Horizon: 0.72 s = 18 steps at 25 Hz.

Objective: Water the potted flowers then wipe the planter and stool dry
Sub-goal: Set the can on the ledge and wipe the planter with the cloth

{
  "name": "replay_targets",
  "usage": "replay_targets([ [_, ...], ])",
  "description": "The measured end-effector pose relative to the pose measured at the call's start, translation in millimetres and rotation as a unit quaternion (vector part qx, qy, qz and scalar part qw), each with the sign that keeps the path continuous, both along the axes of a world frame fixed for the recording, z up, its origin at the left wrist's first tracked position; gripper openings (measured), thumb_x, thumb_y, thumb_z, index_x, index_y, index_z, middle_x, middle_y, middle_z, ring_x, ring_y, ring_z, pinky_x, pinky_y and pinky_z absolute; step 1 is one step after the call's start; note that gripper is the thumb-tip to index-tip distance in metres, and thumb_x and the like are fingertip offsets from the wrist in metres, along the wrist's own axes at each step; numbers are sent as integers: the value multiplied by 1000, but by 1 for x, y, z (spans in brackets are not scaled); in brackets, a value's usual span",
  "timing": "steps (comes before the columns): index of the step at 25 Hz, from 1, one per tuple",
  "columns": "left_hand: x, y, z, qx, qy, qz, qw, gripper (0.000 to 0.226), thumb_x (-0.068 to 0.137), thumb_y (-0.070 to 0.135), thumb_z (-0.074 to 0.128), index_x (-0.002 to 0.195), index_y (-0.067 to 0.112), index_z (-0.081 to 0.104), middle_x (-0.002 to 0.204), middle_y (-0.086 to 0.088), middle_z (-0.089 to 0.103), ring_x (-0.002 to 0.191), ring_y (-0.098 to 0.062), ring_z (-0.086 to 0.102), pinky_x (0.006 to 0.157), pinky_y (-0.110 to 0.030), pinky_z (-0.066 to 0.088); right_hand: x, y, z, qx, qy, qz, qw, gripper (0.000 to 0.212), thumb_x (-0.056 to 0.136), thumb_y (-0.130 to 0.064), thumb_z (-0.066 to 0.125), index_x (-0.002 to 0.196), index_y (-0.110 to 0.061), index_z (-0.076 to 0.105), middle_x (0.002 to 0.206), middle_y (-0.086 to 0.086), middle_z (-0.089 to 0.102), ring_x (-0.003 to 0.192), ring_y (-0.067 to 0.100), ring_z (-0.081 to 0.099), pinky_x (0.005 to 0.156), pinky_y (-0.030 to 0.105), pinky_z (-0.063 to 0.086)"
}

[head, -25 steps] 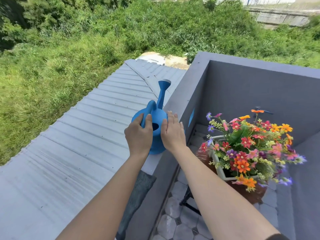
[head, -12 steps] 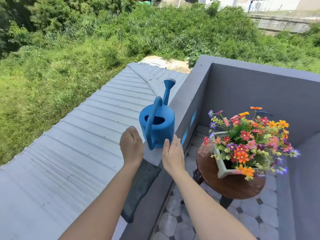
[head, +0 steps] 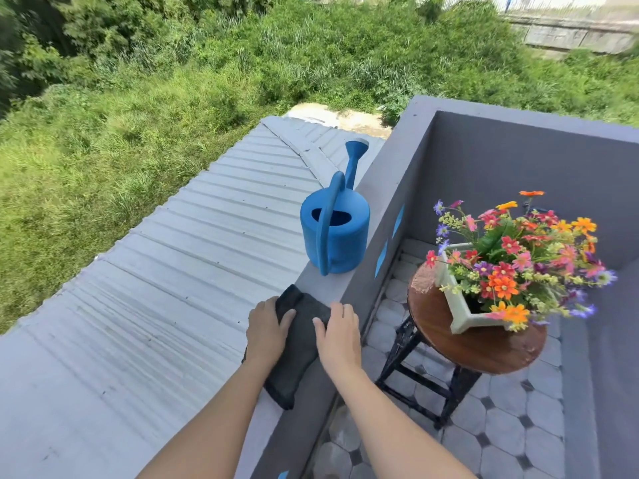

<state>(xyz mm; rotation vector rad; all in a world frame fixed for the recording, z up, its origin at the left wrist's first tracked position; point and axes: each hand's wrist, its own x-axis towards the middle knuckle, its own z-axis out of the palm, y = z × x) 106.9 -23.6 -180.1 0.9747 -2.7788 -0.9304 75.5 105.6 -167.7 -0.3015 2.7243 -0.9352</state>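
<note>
Both hands rest flat on a dark cloth (head: pixel 300 344) lying on the grey wall ledge (head: pixel 325 283): the left hand (head: pixel 268 328) on its left edge, the right hand (head: pixel 337 335) on its right, fingers spread and not gripping. Just beyond the cloth, the blue watering can (head: pixel 337 233) stands upright on the ledge. Right of the ledge, the white planter (head: pixel 461 311) of flowers (head: pixel 518 257) sits on a round wooden stool (head: pixel 477 344).

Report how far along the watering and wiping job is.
Watering looks done: the blue watering can stands on the ledge, unheld. In hand: left hand and right hand rest on the dark cloth. Left: wiping the planter and wet-looking stool.
</note>
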Motion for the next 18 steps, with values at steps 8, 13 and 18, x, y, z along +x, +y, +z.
replay_targets([
  [8, -4, 38, 26, -68, 84, -38, 993, 33, 96, 37, 42, 84, 7, 50, 89, -11, 60, 87, -31, 56, 71, -42, 47, -3, 29, 9, -171, -7, -103, 980, 28, 99, -27, 44, 122, -13, 50, 124, 5, 50, 94, 17, 51, 83, 29, 41],
  [13, -40, 96, 39, 26, 133, -97, 986, 30, 97, 32, 45, 80, 6, 44, 69, -10, 56, 70, -36, 53, 63, -40, 38, -20, 89, 8, -209, 12, -190, 959, 32, 97, -28, 48, 124, -11, 49, 120, 2, 50, 103, 11, 47, 84, 19, 34],
  [18, -85, 166, 33, 87, 109, -88, 986, 32, 97, 33, 44, 92, 2, 52, 82, -13, 60, 77, -29, 49, 67, -33, 32, -27, 172, -11, -219, -36, -291, 931, 36, 97, -36, 46, 123, -12, 49, 103, -1, 54, 90, 16, 58, 78, 29, 47],
])
